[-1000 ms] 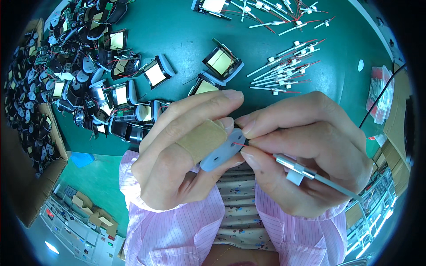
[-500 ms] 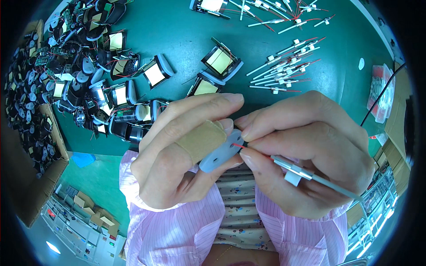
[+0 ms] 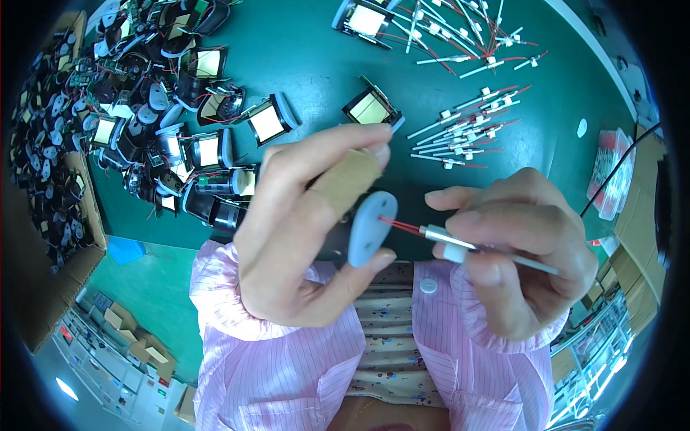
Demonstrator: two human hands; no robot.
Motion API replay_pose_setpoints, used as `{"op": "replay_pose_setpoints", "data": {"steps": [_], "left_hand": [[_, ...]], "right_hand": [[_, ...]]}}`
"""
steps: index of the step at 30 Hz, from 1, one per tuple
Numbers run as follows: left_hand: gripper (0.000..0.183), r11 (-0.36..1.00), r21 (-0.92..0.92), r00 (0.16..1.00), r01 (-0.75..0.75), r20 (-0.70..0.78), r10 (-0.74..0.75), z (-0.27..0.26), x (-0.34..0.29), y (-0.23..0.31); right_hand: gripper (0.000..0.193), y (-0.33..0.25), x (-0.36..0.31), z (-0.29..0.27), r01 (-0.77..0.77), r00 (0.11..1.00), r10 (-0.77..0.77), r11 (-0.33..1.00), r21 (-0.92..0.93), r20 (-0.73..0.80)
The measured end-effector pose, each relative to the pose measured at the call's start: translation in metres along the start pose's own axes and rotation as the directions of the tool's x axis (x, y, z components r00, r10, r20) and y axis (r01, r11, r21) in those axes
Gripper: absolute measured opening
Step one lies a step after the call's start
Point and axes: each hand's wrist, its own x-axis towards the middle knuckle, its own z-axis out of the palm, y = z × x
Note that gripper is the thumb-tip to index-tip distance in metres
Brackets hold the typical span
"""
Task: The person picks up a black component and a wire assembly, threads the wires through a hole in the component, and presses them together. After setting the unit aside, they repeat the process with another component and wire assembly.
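My left hand, with a tan wrap on one finger, is closed round a small device with a pale blue-grey oval end cap. The cap has small holes and faces right; my fingers hide most of the device's body. Two red wires run from one hole to a thin probe with a metal sleeve, a white tag and a pale lead. My right hand pinches this probe between thumb and fingers, a short way right of the cap.
On the green table, black devices with pale screens are heaped at the left. Several similar white probes lie at the right. A clear plastic box stands at the right edge. A cardboard box full of devices is far left.
My right hand has moved away from the cap and now grips the probe, with more red wire showing between. My left hand has turned the cap more upright.
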Motion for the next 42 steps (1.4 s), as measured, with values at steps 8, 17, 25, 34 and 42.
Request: {"op": "replay_pose_setpoints", "data": {"steps": [8,17,25,34,42], "left_hand": [[0.041,0.995,-0.038,0.996,0.090,-0.007,-0.090,-0.002,-0.005,0.006],[0.041,0.962,-0.219,0.987,0.161,0.023,-0.160,-0.004,-0.003,0.008],[0.032,0.927,-0.312,0.978,0.210,0.048,-0.205,-0.007,-0.013,-0.005],[0.030,0.933,-0.197,0.953,0.301,0.040,-0.299,-0.001,-0.012,0.001],[0.029,0.987,-0.139,0.996,0.084,0.015,-0.082,-0.001,-0.007,-0.003]], "right_hand": [[0.022,0.002,0.003,0.004,0.021,0.991,0.023,0.949,-0.316,0.135],[0.034,0.005,0.002,0.002,0.177,0.984,-0.138,0.870,-0.460,0.116],[0.028,0.003,0.004,0.007,0.098,0.991,-0.048,0.894,-0.437,0.123],[0.020,0.022,0.000,0.024,0.218,0.975,-0.205,0.823,-0.525,0.083],[0.013,0.018,-0.002,0.027,0.087,0.994,-0.056,0.921,-0.380,0.093]]}}
